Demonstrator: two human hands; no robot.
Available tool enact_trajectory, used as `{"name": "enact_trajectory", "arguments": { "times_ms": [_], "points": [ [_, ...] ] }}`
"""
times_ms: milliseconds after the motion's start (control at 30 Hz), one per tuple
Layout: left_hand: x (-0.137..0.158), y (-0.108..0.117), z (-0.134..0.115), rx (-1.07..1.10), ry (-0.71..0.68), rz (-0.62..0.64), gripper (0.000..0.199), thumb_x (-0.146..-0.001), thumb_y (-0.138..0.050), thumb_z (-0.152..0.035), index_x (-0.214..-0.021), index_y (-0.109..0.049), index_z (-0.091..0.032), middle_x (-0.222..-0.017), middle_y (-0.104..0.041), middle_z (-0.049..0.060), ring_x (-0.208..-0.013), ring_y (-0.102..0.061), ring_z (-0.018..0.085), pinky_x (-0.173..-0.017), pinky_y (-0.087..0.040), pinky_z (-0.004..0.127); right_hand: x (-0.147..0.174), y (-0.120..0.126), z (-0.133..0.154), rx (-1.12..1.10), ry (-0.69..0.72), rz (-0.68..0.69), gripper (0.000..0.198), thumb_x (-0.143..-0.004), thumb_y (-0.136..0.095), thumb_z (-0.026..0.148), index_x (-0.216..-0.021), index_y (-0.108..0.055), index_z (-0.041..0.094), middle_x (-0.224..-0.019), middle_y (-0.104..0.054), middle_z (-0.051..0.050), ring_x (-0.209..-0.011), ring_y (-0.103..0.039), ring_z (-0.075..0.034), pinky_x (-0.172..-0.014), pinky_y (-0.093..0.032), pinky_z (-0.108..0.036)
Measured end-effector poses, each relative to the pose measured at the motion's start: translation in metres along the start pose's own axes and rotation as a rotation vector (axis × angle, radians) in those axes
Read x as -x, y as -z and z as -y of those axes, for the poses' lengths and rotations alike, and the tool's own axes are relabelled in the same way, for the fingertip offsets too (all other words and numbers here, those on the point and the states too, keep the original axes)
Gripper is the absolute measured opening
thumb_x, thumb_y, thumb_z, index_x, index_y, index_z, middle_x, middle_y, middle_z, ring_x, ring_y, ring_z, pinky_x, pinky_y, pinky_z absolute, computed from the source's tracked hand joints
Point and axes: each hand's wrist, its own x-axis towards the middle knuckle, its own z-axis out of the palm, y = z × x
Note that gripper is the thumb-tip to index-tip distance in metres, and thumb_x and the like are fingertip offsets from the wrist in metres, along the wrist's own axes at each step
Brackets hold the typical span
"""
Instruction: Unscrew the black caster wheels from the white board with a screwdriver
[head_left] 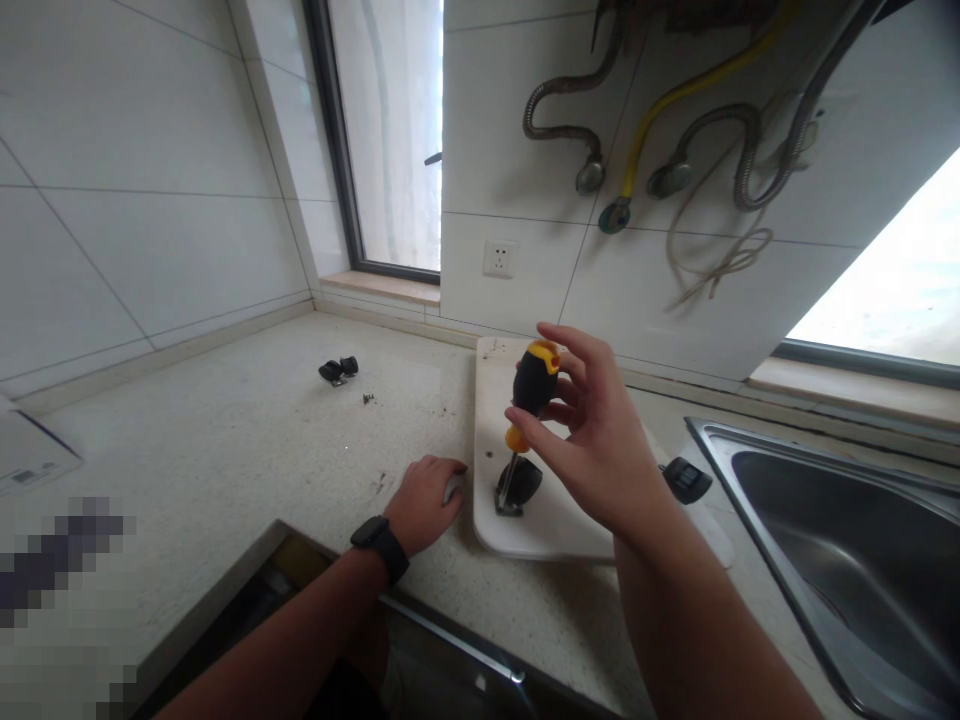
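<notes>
My right hand (589, 420) grips a short yellow-and-black screwdriver (535, 378) between thumb and fingers. Its shaft points down to the metal mounting plate of a black caster wheel (524, 482), which sits on a white board (577, 520); the tip's exact contact is hard to make out. Left of the board, my left hand (427, 500) rests low over the counter, its fingers curled and closed by the board's edge. Whatever it may hold is hidden. Another black caster (686, 481) shows at the board's right side, partly behind my right forearm.
Two loose black casters (338, 370) lie on the counter (300, 450), with a few small screws (368, 399) near them. A steel sink (862, 560) is at right. Below my left arm is an opening in the counter front (285, 560). Hoses (637, 130) hang on the wall.
</notes>
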Motion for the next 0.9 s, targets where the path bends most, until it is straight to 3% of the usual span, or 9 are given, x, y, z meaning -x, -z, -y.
{"name": "enact_trajectory", "arguments": {
  "times_ms": [100,367,500,633,767,900],
  "points": [
    [-0.0008,0.0007,-0.0002,0.002,-0.003,0.002,0.029,-0.092,-0.059,-0.018,-0.119,-0.068,-0.021,-0.119,-0.075,0.008,-0.115,-0.064,0.029,-0.099,-0.046,0.045,0.002,0.0003,0.0034,-0.103,-0.017,0.053,0.078,-0.086,-0.071,0.012,-0.151,-0.041,0.042,-0.131,-0.062,-0.003,-0.106,-0.069,-0.022,-0.088,-0.065,-0.041],
    [0.0003,0.0013,-0.0013,0.013,-0.008,-0.001,0.03,-0.091,-0.059,-0.018,-0.119,-0.068,-0.021,-0.118,-0.075,0.008,-0.114,-0.064,0.029,-0.099,-0.046,0.045,0.0063,-0.0022,0.0061,-0.204,-0.009,0.083,0.077,-0.086,-0.061,0.003,-0.148,-0.034,0.039,-0.144,-0.055,-0.005,-0.11,-0.07,-0.02,-0.101,-0.061,-0.045],
    [-0.0001,0.0007,-0.0016,0.01,-0.011,-0.006,0.029,-0.091,-0.059,-0.018,-0.118,-0.069,-0.022,-0.117,-0.075,0.008,-0.113,-0.065,0.029,-0.098,-0.047,0.044,0.0051,-0.0028,0.0011,-0.067,0.013,0.068,0.069,-0.089,-0.066,0.013,-0.146,-0.034,0.037,-0.142,-0.052,-0.007,-0.108,-0.067,-0.022,-0.095,-0.061,-0.046],
    [-0.0006,0.0014,-0.0024,-0.003,-0.01,-0.009,0.03,-0.091,-0.059,-0.018,-0.118,-0.07,-0.022,-0.117,-0.075,0.008,-0.114,-0.065,0.029,-0.099,-0.047,0.043,0.001,0.0005,-0.0014,0.13,0.023,0.003,0.068,-0.086,-0.08,0.03,-0.143,-0.044,0.036,-0.138,-0.053,-0.007,-0.102,-0.064,-0.023,-0.085,-0.062,-0.044],
    [-0.0008,0.0014,-0.0021,-0.011,-0.005,-0.005,0.03,-0.092,-0.059,-0.019,-0.119,-0.07,-0.022,-0.117,-0.075,0.008,-0.114,-0.065,0.029,-0.099,-0.047,0.043,-0.0011,0.0039,0.0002,0.073,-0.007,0.02,0.069,-0.083,-0.081,0.026,-0.143,-0.05,0.037,-0.125,-0.061,-0.004,-0.084,-0.065,-0.017,-0.077,-0.062,-0.04],
    [-0.0011,0.001,-0.0018,-0.002,0.002,-0.001,0.029,-0.092,-0.058,-0.019,-0.119,-0.07,-0.022,-0.117,-0.075,0.009,-0.114,-0.065,0.029,-0.099,-0.047,0.043,0.0008,0.0035,0.0032,-0.05,-0.06,0.041,0.078,-0.084,-0.076,0.018,-0.151,-0.041,0.037,-0.116,-0.067,-0.003,-0.091,-0.069,-0.019,-0.085,-0.062,-0.04]
  ]
}}
